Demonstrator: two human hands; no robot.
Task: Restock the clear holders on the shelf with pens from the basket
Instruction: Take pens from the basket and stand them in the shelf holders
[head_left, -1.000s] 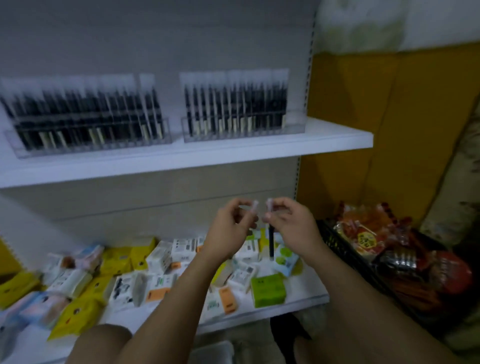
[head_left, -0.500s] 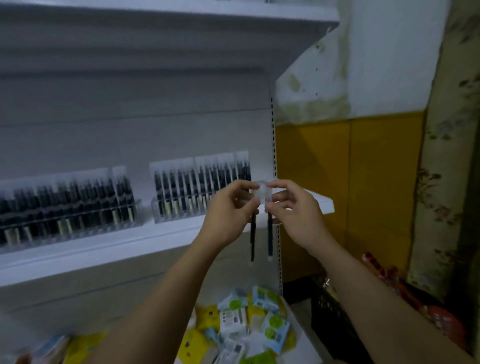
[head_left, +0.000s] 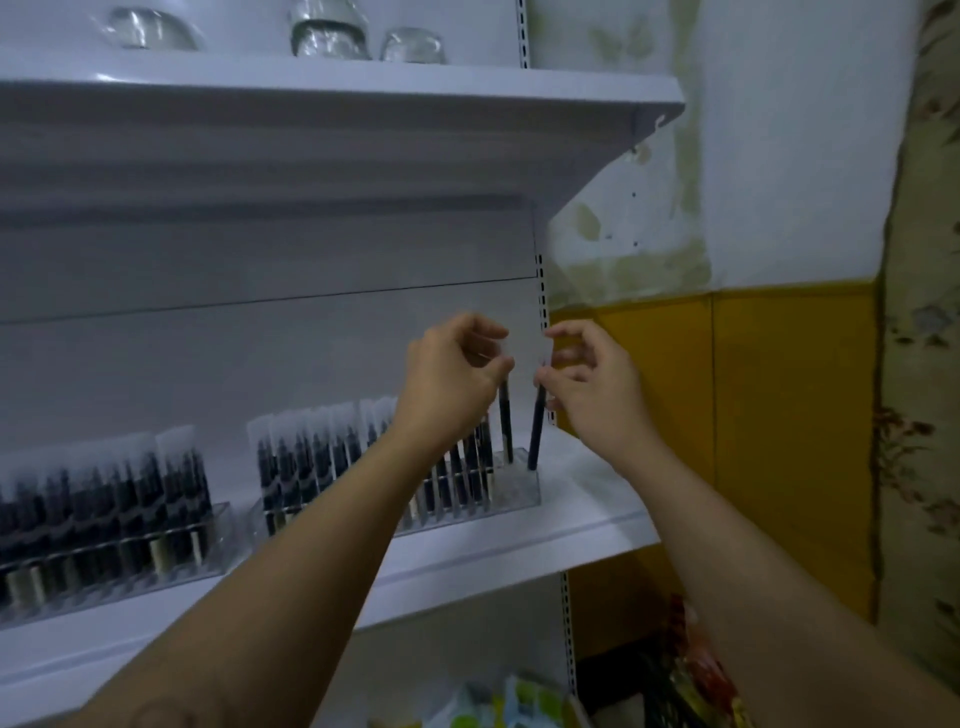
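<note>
Pens come first here: the left pen (head_left: 505, 423) and the right pen (head_left: 536, 434) hang nearly straight down, side by side but apart. Their low ends are at the top of the right holder (head_left: 517, 491), at its right end. That end looks like the only part with room, which is likely why both pens go there.

The left hand (head_left: 452, 379) pinches the clear top of the left pen with curled fingers. The right hand (head_left: 592, 384) pinches the right pen's top the same way. Holding them by the top lets them hang upright, so they can slide into the slots.

The rest of this holder is full of dark pens, and so is the left holder (head_left: 208, 525). Both holders stand near the front edge of the shelf (head_left: 587, 499), the right one close to its right end. Glass cups (head_left: 332, 31) sit on the top shelf (head_left: 363, 98).
</note>
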